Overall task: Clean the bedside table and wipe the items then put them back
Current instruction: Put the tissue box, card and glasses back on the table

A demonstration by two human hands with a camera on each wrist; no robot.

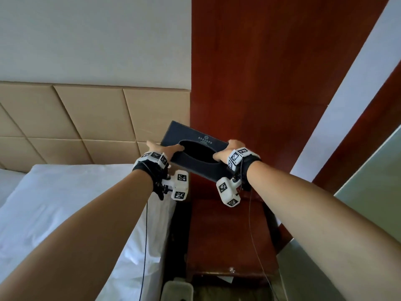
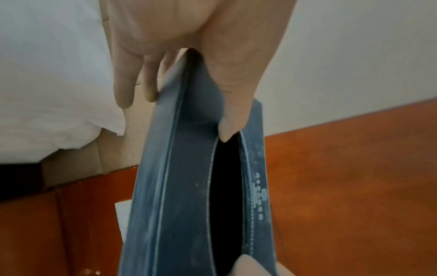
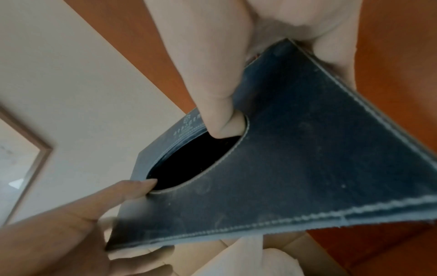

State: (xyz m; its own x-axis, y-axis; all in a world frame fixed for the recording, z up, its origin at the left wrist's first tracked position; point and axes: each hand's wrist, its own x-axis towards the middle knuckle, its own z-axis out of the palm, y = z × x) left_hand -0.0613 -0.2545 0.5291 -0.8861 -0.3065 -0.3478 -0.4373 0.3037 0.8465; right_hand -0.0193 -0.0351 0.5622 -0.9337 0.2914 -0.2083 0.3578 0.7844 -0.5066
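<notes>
- The tissue box cover [image 1: 196, 152] is a dark navy, flat rectangular case with pale stitching along its edges and round its oval opening, and a small pale logo with a line of print beside that opening.
- It is held in the air above the table [image 1: 225, 231], tilted, with the red-brown wall panel [image 1: 271, 72] behind it and the bed [image 1: 71, 213] down to its left.
- The left hand [image 1: 161, 149] holds the cover's left end: thumb on the top face with its tip at the rim of the opening, fingers underneath (a pinching grip).
- The right hand [image 1: 227, 149] holds the cover's right end the same way, its thumb tip hooked into the opening.
- The left wrist view shows the cover [image 2: 189, 186] edge-on, with the left hand [image 2: 179, 46] pinching it between thumb and fingers; dust specks and the logo show on the blue surface.
- The right wrist view shows the top face [image 3: 295, 168] broadly, scuffed and speckled, with the right hand [image 3: 224, 74] at one end of the black opening and the left hand [image 3: 82, 224] at the other.
- Only the head view shows the table below the cover, with a small knob at its front; whether anything lies on the tabletop cannot be told.
- The padded tan headboard [image 1: 86, 122] stands to the cover's left.
</notes>
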